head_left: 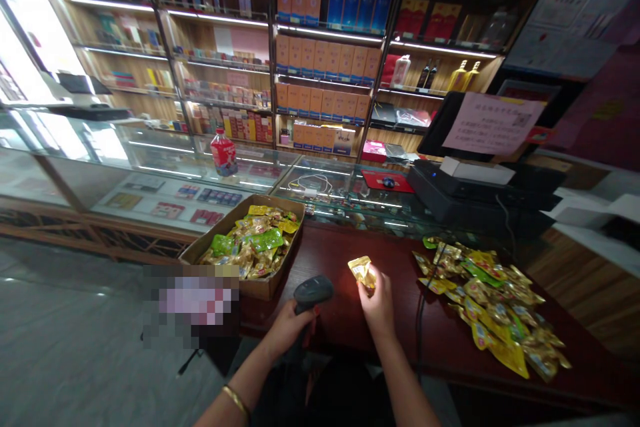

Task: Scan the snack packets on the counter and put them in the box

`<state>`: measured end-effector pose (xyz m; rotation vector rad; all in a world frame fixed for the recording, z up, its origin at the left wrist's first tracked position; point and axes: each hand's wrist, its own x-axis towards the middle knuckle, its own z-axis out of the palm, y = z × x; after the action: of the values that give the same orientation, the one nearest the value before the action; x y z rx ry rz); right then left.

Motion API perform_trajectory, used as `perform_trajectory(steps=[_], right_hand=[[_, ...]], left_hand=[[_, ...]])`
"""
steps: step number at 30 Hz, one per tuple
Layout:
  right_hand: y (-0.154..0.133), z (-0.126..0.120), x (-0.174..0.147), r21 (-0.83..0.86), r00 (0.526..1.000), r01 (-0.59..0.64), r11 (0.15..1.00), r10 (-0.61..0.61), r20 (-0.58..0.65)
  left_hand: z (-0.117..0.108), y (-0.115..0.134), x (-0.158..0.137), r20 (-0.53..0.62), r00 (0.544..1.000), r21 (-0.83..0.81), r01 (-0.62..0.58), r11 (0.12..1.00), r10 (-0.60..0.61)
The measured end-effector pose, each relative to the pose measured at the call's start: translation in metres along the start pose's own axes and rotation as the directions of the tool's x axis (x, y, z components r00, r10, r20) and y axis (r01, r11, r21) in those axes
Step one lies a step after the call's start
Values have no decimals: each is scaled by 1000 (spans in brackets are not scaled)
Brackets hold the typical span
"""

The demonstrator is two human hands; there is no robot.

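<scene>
Gold packet [360, 269] pinched in our right hand [379, 300], left hand [289, 327] curled round a scanner [314, 289], messy packet pile [479, 290] off right.

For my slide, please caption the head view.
Left hand holds a scanner, right hand a gold packet, near an open box.

Left grip [293, 325] curled, seemingly closed, by the near edge of the table [333, 250]; right grip [377, 299] raised over the table, fingers [383, 280] pinched; both forearms [260, 361] slanting inward from its near side.

The packet [361, 269] is gold and the scanner [314, 290] dark grey
</scene>
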<state>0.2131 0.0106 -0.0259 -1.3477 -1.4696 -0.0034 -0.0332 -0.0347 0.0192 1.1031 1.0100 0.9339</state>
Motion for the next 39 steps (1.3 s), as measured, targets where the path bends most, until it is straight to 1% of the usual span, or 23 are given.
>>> perform_trajectory(steps=[7, 12, 17, 20, 23, 25, 27, 29, 30, 32, 34, 35, 36, 37, 38, 39], right_hand=[[1, 2, 0, -58, 999, 47, 997, -48, -20], [2, 1, 2, -56, 1000, 15, 998, -15, -10], [-1, -1, 2, -9, 997, -68, 998, 68, 36], [7, 0, 0, 11, 987, -152, 988, 151, 50], [17, 0, 5, 24, 946, -322, 947, 320, 52], [14, 2, 17, 56, 911, -408, 911, 404, 80], [-3, 11, 37, 133, 903, -421, 897, 400, 159], [-36, 30, 61, 264, 912, -382, 885, 316, 262], [-57, 43, 73, 340, 915, -362, 868, 261, 309], [-103, 77, 95, 477, 907, -348, 807, 162, 388], [-143, 112, 112, 527, 873, -389, 755, 119, 474], [-156, 126, 118, 524, 851, -415, 744, 115, 512], [-164, 138, 124, 508, 837, -428, 747, 116, 535], [-166, 145, 129, 481, 839, -413, 773, 117, 532], [-160, 146, 132, 438, 851, -379, 815, 121, 512], [-149, 142, 134, 371, 870, -332, 867, 129, 476]], left_hand=[[-1, -6, 2, -20, 1000, -6, -14, 1000, 14], [0, -6, 3, -22, 1000, -19, -21, 1000, 21], [3, -2, 3, -37, 999, -23, -17, 1000, 16], [4, -2, 3, -38, 999, -45, -20, 999, 18], [4, -6, 6, -50, 999, -61, -9, 998, 6], [6, -9, 9, -73, 997, -63, 6, 998, -11], [7, -12, 12, -100, 995, -55, 12, 998, -18], [8, -14, 13, -112, 994, -47, 8, 999, -13], [8, -14, 13, -110, 994, -44, 5, 999, -10], [8, -14, 12, -110, 994, -37, 4, 999, -8], [6, -14, 11, -118, 993, -30, 1, 1000, -5], [5, -14, 11, -119, 993, -27, -2, 1000, -1], [4, -14, 11, -122, 992, -25, -7, 1000, 3], [3, -14, 11, -123, 992, -24, -9, 1000, 6], [2, -14, 12, -126, 992, -23, -11, 1000, 8], [2, -13, 13, -127, 992, -25, -9, 1000, 5]])
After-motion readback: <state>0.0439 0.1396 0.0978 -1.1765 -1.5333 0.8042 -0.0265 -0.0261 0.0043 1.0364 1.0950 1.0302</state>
